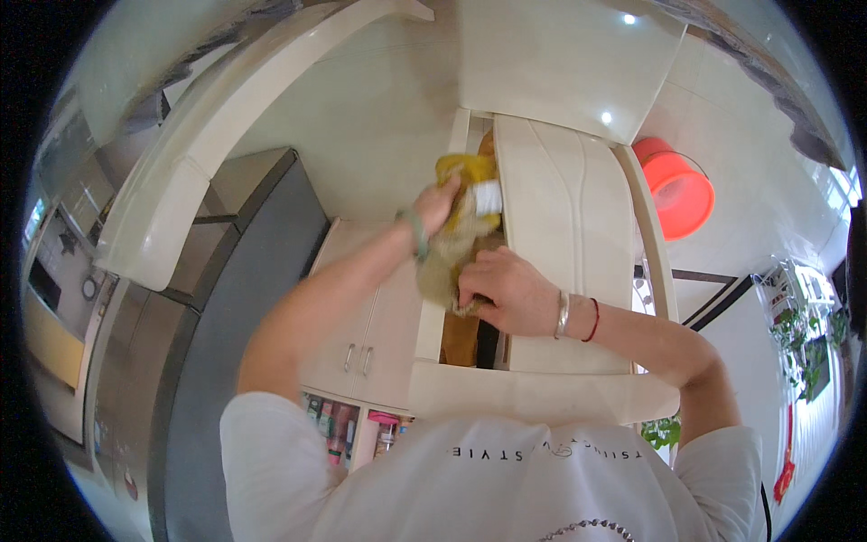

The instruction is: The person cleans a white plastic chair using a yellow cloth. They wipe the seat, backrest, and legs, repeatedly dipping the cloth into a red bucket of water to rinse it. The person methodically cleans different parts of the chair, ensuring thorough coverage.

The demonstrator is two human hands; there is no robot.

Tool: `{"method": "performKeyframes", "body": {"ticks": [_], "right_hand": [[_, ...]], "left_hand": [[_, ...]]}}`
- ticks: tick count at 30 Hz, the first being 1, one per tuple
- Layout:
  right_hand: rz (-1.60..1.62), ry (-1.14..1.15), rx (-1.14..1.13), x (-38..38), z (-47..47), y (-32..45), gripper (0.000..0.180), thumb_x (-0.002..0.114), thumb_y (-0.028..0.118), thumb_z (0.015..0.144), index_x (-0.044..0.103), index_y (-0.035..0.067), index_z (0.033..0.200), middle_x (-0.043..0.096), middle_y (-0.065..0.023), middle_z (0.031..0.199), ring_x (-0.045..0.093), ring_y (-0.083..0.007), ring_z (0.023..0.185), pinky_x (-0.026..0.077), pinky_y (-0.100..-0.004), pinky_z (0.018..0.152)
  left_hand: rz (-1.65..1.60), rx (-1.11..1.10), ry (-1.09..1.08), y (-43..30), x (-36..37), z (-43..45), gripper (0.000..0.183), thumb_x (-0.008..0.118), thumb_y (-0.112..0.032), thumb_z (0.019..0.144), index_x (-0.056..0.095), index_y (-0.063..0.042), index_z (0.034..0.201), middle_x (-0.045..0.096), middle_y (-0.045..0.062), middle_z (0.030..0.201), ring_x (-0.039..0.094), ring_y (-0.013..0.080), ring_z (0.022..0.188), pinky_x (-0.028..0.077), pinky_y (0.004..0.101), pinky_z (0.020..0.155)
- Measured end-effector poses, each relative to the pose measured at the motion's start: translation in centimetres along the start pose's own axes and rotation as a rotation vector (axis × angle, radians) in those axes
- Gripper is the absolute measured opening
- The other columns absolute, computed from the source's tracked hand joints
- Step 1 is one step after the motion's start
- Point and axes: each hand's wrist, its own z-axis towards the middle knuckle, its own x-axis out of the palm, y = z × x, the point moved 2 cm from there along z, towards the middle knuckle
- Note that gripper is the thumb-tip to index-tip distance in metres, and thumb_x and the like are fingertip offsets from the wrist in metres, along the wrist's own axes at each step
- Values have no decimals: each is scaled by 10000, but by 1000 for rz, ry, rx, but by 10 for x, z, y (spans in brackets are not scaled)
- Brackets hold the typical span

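My left hand [437, 203], with a green bangle at its wrist, grips the yellow part of a crumpled yellow and khaki fabric item [440, 264]. A white patch, perhaps a label, shows on it. Motion blurs the item, so its exact kind is unclear. Below and to the right, my right hand [511, 291] pinches the khaki end between curled fingers. The item hangs in front of a partly uncovered opening in a cream cabinet. Beside it stands a cream panel door [569, 237] with curved grooves. Brown and black things [464, 339] show inside the opening, partly hidden.
A red bucket [691, 200] stands right of the cabinet. Left are a pale two-door cupboard [359, 345], shelves with bottles and jars [332, 423], and a large dark grey panel [223, 332]. A curved cream beam [203, 149] crosses upper left. Green plants [806, 345] are far right.
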Motion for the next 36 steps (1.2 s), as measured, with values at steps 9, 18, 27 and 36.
{"method": "performKeyframes", "body": {"ticks": [9, 18, 27, 36], "right_hand": [[-347, -132, 32, -18, 43, -57, 160, 635, -19, 702, 595, 116, 779, 608, -29, 789, 571, -254, 854, 406, -387, 805], [-614, -188, 346, -71, 101, -136, 140, 600, 45, 780, 650, 146, 864, 665, -42, 858, 592, -231, 1000, 420, -405, 846], [-365, -53, 155, -45, 59, -79, 133, 562, 52, 778, 624, 93, 888, 643, -123, 837, 620, -345, 786, 473, -410, 805], [-123, -5, 53, -19, 21, -13, 186, 625, -37, 727, 615, 93, 860, 601, -71, 779, 583, -297, 831, 464, -393, 816]], "left_hand": [[420, 222, -153, -39, -13, 110, 687, 476, -589, 955, 642, 54, 1131, 693, 156, 981, 662, 237, 855, 520, 357, 780], [532, 267, -56, -48, -43, 247, 486, 513, -390, 957, 624, 12, 1208, 663, 171, 1151, 626, 270, 1014, 489, 386, 892], [-179, 293, 291, -39, -10, 56, 247, 512, -236, 986, 573, -87, 1174, 635, 60, 1084, 623, 177, 964, 537, 341, 840], [89, 462, 23, 5, 9, -50, 498, 456, -176, 1029, 272, -52, 1475, 494, 142, 1386, 491, 241, 1249, 385, 345, 1085]]}}
